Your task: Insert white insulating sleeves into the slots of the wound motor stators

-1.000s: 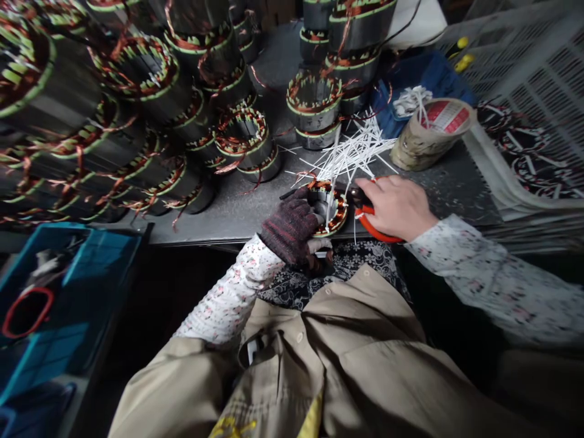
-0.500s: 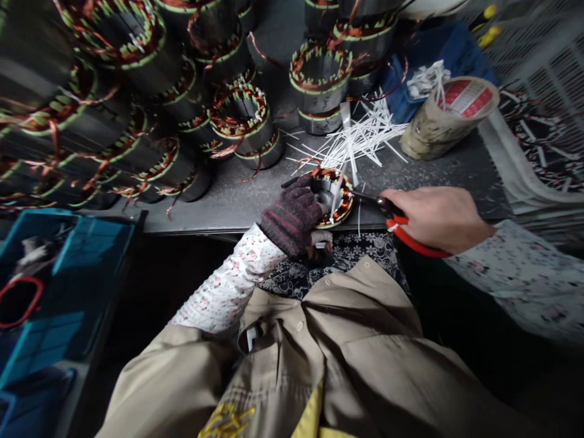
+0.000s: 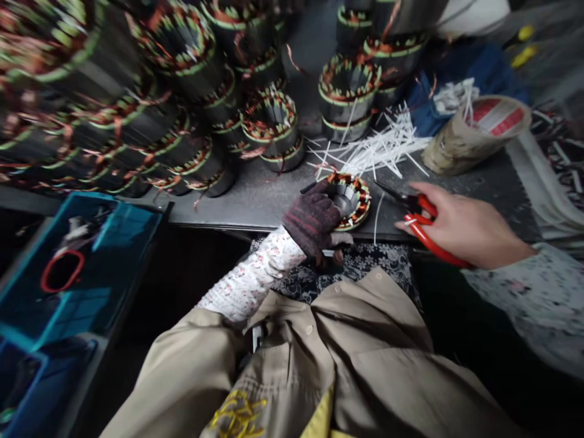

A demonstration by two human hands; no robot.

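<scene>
My left hand (image 3: 314, 219), in a dark fingerless knit glove, is closed around the near left side of a motor stator (image 3: 364, 204) at the bench edge. Copper windings and white ties ring its top; the fingertips reach into the bore. A thin dark stick juts out beyond that hand. My right hand (image 3: 479, 228), bare, grips red-handled pliers (image 3: 435, 244). Their dark jaws point left, just right of the stator and apart from it. Behind the stator lies a loose heap of thin white ties (image 3: 387, 149).
Stacked stators (image 3: 274, 125) crowd the back and left of the bench. At right stand a tape roll (image 3: 449, 146) and a blue bin (image 3: 422, 112) with white scraps. A teal crate (image 3: 86, 304) sits lower left.
The pliers have drawn back right from the stator's rim, and their handles are spread wider. White strips that stood across the rim no longer show. The whole view has shifted.
</scene>
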